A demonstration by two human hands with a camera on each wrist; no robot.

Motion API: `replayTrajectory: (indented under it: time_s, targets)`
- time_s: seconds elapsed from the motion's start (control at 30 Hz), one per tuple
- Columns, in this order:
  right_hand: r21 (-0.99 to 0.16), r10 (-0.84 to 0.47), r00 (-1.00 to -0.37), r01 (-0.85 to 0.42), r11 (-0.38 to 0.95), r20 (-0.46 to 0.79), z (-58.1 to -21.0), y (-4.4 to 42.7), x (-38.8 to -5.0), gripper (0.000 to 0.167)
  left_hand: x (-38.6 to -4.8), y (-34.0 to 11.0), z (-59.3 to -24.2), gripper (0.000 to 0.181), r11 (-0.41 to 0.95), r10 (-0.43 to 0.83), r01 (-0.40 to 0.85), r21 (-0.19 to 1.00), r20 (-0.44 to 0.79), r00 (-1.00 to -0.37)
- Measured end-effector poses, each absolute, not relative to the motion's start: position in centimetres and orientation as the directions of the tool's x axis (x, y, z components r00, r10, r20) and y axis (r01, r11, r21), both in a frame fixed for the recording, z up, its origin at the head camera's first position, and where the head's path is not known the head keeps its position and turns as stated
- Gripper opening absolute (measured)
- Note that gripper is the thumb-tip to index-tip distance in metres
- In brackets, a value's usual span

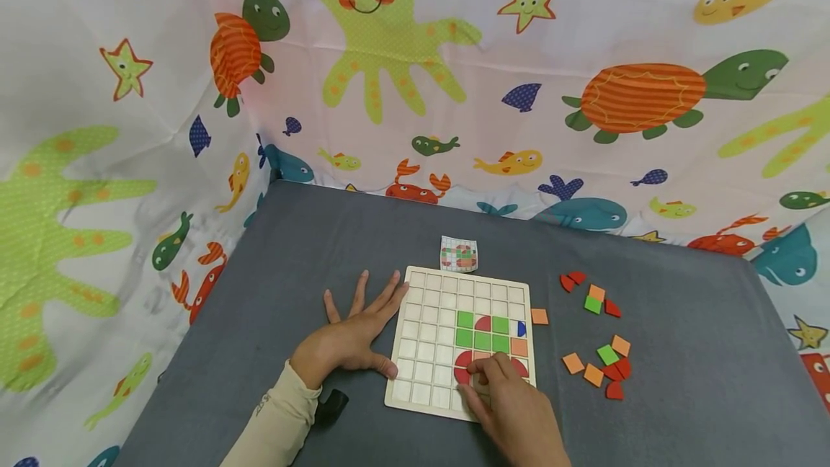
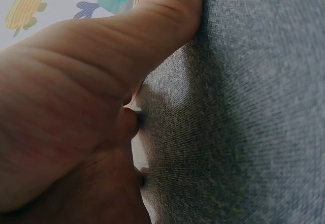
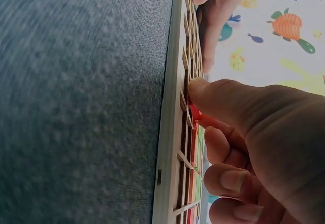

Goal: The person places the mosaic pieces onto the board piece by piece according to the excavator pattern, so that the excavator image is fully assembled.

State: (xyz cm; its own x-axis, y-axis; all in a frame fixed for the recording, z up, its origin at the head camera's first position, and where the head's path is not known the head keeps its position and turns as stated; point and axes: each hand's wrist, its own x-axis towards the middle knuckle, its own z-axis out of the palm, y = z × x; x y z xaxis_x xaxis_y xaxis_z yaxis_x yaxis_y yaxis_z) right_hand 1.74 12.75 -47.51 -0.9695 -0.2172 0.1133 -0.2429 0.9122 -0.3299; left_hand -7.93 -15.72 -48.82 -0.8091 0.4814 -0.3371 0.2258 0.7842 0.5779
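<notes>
1 board, left hand splayed at its left edge, right hand above, grip indeterminable, loose rightward: 2 green tiles, 5 orange tiles

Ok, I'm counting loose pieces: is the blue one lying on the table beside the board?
No, the head view shows the blue piece sitting in a cell of the board.

The wooden grid board is blocked at left by the left hand, at lower right by the right hand, clearance beneath being hard to judge. Between board and loose tiles, a grey cloth lane is narrowed by an orange square.
</notes>
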Motion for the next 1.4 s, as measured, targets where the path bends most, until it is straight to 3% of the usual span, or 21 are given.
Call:
replayTrajectory:
  time_s: [0.3,1.07,1.4]
  targets:
    - [-0.321,-0.223,-0.968,-0.248,0.914,0.115,-47.4,12.8,1.8,0.032,-7.6,-15.4,-47.1,0.137,0.806,0.463,0.223,0.549,-0.349,-0.815]
    - [-0.338,-0.189,-0.978,-0.207,0.918,0.086,-47.6,12.3,1.7,0.028,-7.7,-15.8,-47.8,0.138,0.766,0.497,0.232,0.600,-0.323,-0.805]
    - [-0.406,-0.084,-0.991,-0.121,0.906,0.107,-47.4,14.5,1.6,0.022,-7.7,-15.4,-47.5,0.137,0.798,0.472,0.221,0.561,-0.353,-0.808]
